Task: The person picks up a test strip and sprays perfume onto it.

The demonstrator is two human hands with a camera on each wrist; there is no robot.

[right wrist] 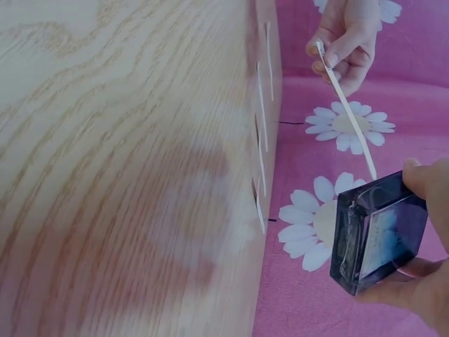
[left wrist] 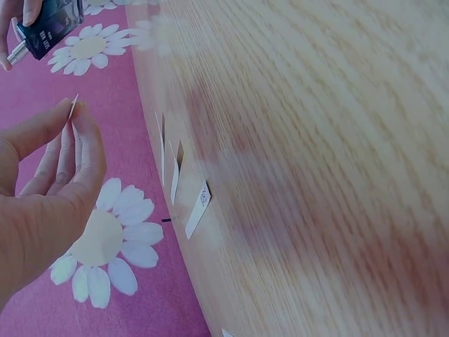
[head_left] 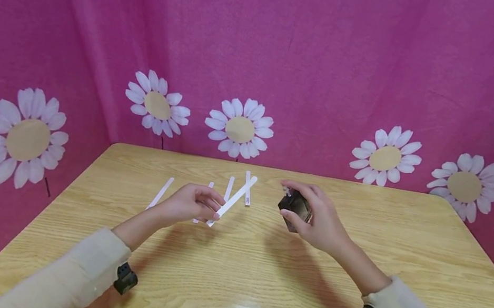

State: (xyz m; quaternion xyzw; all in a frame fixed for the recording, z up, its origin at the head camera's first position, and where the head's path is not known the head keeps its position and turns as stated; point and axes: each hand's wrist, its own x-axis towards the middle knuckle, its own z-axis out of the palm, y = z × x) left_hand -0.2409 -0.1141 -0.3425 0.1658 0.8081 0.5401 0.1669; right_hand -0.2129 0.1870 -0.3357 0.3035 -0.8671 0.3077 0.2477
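Observation:
My left hand (head_left: 189,204) pinches a white paper test strip (head_left: 238,196) near its lower end, between thumb and fingers. The strip slants up and to the right, above the table. To the right, my right hand (head_left: 322,219) grips a dark glass perfume bottle (head_left: 290,212), with the forefinger at the top by the sprayer (left wrist: 19,52). Held tilted above the table, the bottle (right wrist: 379,235) has a bluish label side in the right wrist view. A gap separates bottle and strip in the head view.
Several more white strips lie across the far left and middle of the wooden table (head_left: 228,279), one of them a lone strip (head_left: 161,192) left of the left hand. A pink curtain (head_left: 317,68) with white flowers hangs behind the table's far edge.

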